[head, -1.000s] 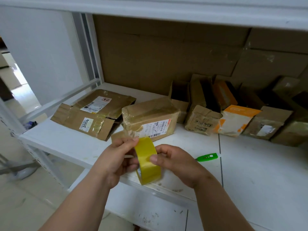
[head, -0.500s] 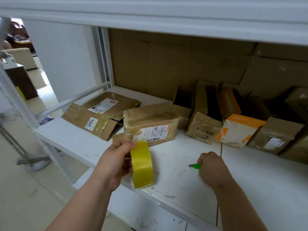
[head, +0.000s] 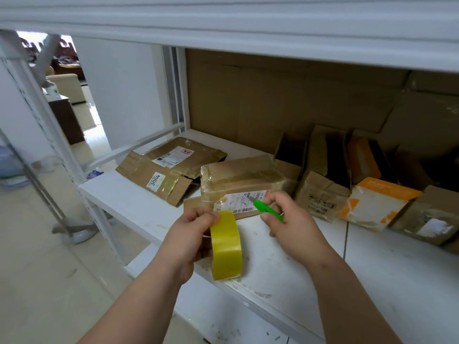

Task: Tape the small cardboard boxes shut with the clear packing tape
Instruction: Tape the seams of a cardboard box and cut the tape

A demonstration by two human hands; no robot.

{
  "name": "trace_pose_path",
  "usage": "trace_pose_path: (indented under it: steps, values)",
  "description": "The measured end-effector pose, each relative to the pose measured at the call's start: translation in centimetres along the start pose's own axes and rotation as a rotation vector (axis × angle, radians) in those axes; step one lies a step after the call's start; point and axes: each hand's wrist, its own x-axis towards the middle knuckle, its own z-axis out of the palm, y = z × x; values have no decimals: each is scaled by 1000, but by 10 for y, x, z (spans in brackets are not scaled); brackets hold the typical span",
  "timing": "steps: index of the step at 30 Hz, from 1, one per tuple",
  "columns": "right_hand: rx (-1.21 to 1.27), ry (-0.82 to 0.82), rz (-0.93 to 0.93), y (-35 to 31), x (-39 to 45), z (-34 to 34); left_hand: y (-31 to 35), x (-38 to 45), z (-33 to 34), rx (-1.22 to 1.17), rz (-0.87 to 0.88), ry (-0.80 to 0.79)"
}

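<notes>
My left hand [head: 188, 240] grips a yellowish roll of clear packing tape [head: 226, 245] upright over the front edge of the white shelf [head: 139, 209]. My right hand [head: 289, 225] pinches a small green cutter [head: 267, 209], its tip pointing up and left toward the tape. Just behind both hands lies a small cardboard box [head: 244, 181] wrapped in shiny tape, with a white barcode label on its front face.
Two flattened cardboard pieces [head: 171, 170] with labels lie at the left of the shelf. Several small open boxes [head: 320, 192], one orange and white [head: 375, 202], line the back right. Large cardboard [head: 273, 100] covers the rear wall. An upper shelf edge [head: 223, 28] hangs overhead.
My right hand left the tape roll, reached right to the green cutter on the shelf, picked it up and brought it back beside the roll. The left hand kept hold of the roll.
</notes>
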Motion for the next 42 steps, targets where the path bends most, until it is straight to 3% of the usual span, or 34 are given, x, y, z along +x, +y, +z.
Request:
trace_pose_path:
  steps: [5, 11, 20, 29, 38, 42]
  values:
    - [-121, -82, -131, -33, 18, 5, 2, 0, -1, -22, 5, -7]
    - [-338, -160, -157, -55, 42, 13, 2, 1, -4, 16, -2, -14]
    - [-567, -316, -110, -73, 59, 19, -1, 2, -6, 110, 61, 82]
    - [-712, -393, -108, -73, 70, 23, -6, 3, -3, 75, 81, 69]
    - [-739, -259, -72, -39, 62, 11, -4, 7, -13, 72, 85, 80]
    - [-572, -211, 58, -5, 53, 8, -5, 9, -12, 61, 70, 76]
